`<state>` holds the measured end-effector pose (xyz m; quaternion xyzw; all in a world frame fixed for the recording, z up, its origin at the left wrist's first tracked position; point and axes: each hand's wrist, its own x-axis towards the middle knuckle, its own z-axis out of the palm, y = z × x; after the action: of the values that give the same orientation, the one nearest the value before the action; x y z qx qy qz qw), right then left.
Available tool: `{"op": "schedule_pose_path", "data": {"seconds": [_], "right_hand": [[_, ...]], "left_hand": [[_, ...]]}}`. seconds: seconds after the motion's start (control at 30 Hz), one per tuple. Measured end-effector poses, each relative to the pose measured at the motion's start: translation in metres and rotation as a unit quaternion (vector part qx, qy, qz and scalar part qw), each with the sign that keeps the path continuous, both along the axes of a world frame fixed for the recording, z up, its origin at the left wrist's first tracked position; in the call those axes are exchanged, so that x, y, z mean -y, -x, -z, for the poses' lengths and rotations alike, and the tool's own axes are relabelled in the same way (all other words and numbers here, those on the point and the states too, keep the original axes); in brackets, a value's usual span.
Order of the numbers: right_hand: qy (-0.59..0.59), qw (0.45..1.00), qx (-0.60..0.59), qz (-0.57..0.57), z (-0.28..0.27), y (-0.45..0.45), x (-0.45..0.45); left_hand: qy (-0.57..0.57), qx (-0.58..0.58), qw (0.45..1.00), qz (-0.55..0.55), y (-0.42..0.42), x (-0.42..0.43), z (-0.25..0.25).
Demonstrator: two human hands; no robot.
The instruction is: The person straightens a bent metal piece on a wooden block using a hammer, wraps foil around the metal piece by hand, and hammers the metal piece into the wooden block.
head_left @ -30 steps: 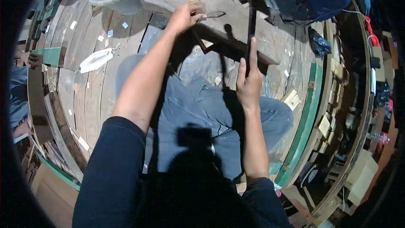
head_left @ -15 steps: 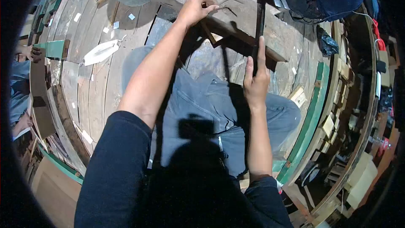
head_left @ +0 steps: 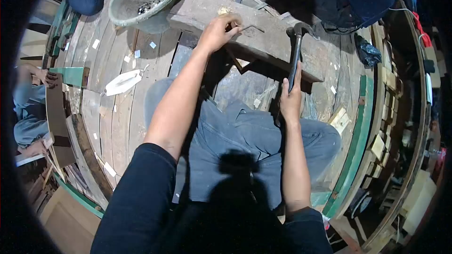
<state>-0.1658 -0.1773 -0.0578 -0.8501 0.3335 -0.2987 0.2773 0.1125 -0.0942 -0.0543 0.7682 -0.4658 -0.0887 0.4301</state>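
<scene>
My left hand (head_left: 219,33) is closed in a pinch over the thick wooden beam (head_left: 197,13), its fingertips on a thin bent metal rod (head_left: 254,27). The rod's bent free end points right across the beam's top. In my right hand (head_left: 291,99) is a claw hammer (head_left: 295,56), gripped by its dark handle with thumb and index finger lying along it. The hammer's head is over the right part of the beam, apart from the rod; whether it touches the wood I cannot tell. The beam lies crosswise in front of my crossed legs.
A grey bucket (head_left: 146,23) with scraps inside stands beyond the beam's left end. A white face mask (head_left: 123,83) lies on the plank floor. Green-painted timbers (head_left: 351,148) edge the right side. Other people sit at far left, upper left and upper right.
The hammer has come down from a raised position, its head now lower over the beam. My left hand still pinches the rod. The view has shifted, showing more of the bucket.
</scene>
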Motion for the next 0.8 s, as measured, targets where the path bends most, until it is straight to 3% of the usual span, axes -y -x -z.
{"op": "schedule_pose_path", "data": {"seconds": [0.03,0.1,0.13,0.23,0.37,0.43,0.53,0.57,0.63,0.67,0.7,0.73,0.8], "right_hand": [[0.05,0.999,0.019,-0.011,0.001,-0.001,0.0],[-0.08,0.997,-0.018,-0.009,-0.001,0.0,-0.007],[-0.138,0.99,-0.037,-0.004,-0.003,0.0,-0.009],[-0.114,0.993,-0.034,-0.017,0.006,0.001,-0.01],[-0.154,0.987,-0.033,-0.007,0.005,0.004,-0.01],[-0.161,0.987,-0.025,-0.001,0.009,0.005,-0.009],[-0.155,0.988,-0.012,-0.008,0.011,0.008,-0.009],[-0.151,0.988,-0.004,-0.014,0.012,0.007,-0.008],[-0.18,0.983,-0.019,-0.017,0.009,0.009,-0.008],[-0.148,0.989,-0.005,-0.019,0.012,0.009,-0.009],[-0.114,0.993,0.01,-0.021,0.015,0.007,-0.008],[-0.163,0.986,-0.015,-0.02,0.013,0.009,-0.007],[-0.124,0.992,0.005,-0.02,0.015,0.007,-0.009]], "left_hand": [[0.02,-0.036,0.999,-0.028,-0.003,0.0,0.002],[0.063,-0.105,0.989,-0.08,-0.011,0.001,0.004],[0.087,-0.067,0.988,-0.105,-0.014,0.001,0.001],[0.13,0.002,0.983,-0.127,-0.03,-0.006,0.003],[0.071,0.1,0.975,-0.185,-0.034,-0.02,0.005],[0.086,0.059,0.982,-0.156,-0.03,-0.025,0.002],[0.064,0.09,0.983,-0.143,-0.027,-0.032,-0.001],[0.072,0.078,0.977,-0.185,-0.026,-0.035,-0.001],[0.109,-0.058,0.958,-0.258,-0.03,-0.043,0.0],[0.14,-0.041,0.941,-0.305,-0.056,-0.046,0.038],[0.177,-0.137,0.912,-0.343,-0.057,-0.052,0.04],[0.168,-0.155,0.876,-0.425,-0.062,-0.057,0.051],[0.143,-0.249,0.806,-0.518,-0.079,-0.065,0.074]]}}
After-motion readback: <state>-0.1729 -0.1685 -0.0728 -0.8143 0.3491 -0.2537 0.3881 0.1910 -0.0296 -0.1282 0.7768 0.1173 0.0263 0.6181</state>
